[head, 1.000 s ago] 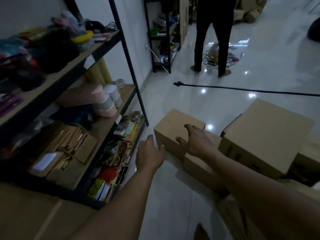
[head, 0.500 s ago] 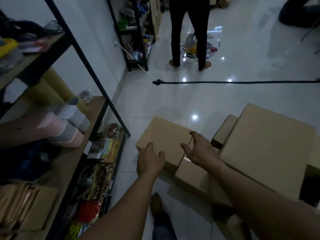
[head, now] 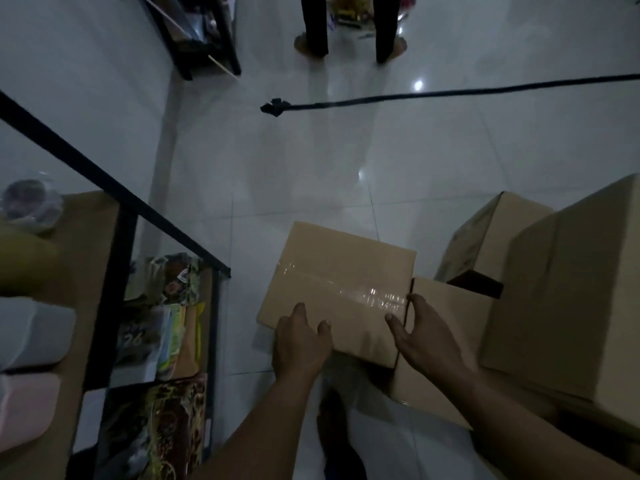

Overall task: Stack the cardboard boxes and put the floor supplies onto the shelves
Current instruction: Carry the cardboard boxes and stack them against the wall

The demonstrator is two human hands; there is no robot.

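taped box (head: 341,285) on floor (head: 311,168); left hand (head: 300,344) on its 7 o'clock corner, grip unclear; right hand (head: 427,339) pinches its 4 o'clock edge; shelf (head: 110,289) at 9 o'clock

Your left grip (head: 301,344) covers the near corner of the taped cardboard box (head: 339,282). Its lower fingers are out of sight, so you cannot tell whether it clasps. Your right grip (head: 426,337) has its fingertips lost in the slot between that box and the lower box (head: 460,306) beside it. Right of the right grip, the frame edge cuts off the large box (head: 568,306). Left of the left grip, the goods on the shelf (head: 112,289) are a blur. Far beyond both grips, a standing person (head: 313,26) shows only legs.
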